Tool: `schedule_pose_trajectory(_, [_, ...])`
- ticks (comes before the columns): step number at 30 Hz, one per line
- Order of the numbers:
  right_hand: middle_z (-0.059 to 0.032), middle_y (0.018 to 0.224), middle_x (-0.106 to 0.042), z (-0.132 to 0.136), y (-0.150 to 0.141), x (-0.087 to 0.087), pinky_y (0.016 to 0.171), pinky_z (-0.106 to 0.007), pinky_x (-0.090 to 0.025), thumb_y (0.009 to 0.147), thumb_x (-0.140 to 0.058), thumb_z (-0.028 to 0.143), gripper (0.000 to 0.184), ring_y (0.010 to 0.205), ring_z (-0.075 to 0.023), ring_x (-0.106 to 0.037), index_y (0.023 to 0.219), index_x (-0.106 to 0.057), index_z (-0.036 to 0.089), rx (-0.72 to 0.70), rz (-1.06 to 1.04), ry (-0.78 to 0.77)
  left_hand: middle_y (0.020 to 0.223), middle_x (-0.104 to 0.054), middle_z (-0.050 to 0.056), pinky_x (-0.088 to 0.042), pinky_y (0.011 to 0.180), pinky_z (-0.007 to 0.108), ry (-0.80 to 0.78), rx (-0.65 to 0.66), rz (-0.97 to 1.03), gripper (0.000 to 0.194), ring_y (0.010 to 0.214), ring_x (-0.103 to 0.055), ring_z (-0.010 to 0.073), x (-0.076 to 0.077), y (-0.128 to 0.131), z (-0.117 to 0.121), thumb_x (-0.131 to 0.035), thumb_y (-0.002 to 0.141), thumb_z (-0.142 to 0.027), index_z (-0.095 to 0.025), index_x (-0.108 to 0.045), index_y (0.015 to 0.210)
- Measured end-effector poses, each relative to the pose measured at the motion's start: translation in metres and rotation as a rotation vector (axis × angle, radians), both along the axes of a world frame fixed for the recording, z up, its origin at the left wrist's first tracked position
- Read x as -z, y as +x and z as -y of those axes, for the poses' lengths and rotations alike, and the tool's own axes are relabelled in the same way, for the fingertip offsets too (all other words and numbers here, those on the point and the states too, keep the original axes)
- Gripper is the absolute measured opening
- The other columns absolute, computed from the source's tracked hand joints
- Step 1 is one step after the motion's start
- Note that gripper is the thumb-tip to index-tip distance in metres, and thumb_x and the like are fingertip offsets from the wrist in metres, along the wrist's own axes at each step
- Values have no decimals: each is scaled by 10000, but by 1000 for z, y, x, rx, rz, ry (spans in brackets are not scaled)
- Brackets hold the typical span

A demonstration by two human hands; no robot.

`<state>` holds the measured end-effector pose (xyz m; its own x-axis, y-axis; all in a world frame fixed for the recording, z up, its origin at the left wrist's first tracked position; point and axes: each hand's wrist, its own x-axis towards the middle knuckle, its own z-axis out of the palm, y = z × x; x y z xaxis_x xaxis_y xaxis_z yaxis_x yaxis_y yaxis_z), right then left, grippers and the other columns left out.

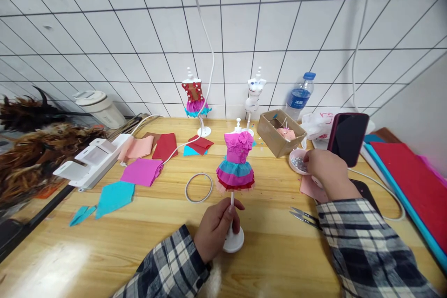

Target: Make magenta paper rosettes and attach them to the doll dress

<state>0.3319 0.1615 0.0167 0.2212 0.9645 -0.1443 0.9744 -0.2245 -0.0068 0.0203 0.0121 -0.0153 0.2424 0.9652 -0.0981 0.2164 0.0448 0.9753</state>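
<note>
My left hand (pixel 219 226) wraps round the thin white pole of a small dress form (pixel 238 149), just above its round base (pixel 234 241). The form stands upright, dressed in a magenta top with a ruffled flower and a skirt of blue, magenta and red layers. On the right, my right hand (pixel 326 170) reaches into a small pink bowl (pixel 293 167) of pearly beads (pixel 297 163). Its fingertips are bent down at the beads and mostly hidden, so what they pinch, if anything, does not show. Thread snips (pixel 302 216) lie below the right wrist.
Behind stand a second dressed form (pixel 193 98), a bare white form (pixel 256 89), a cardboard box (pixel 275 139), a water bottle (pixel 300 95) and a phone (pixel 348 138). Paper pieces (pixel 115 198), a ring (pixel 188 191) and a power strip (pixel 94 163) lie left. Red sheets (pixel 408 181) lie right.
</note>
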Motion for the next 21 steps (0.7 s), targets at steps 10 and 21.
schedule_pose_trajectory(10, [-91,961,-710,5,1,-32,592,-322,-395,805,-512,411,298,830,-278,-644,988,-715,291,-43,-42,5,556,-596,-2,-320,470,203,0,24,-13,460,461,-430,94,-2,1,-1,-333,954,-523,-143,-594,961])
schedule_pose_trajectory(21, [-59,915,-737,0,16,-16,603,-295,-394,775,-524,359,298,798,-236,-660,971,-731,273,-111,-59,54,562,-593,-8,-339,490,205,13,34,-39,439,469,-435,93,-3,0,0,-326,965,-495,-149,-596,968])
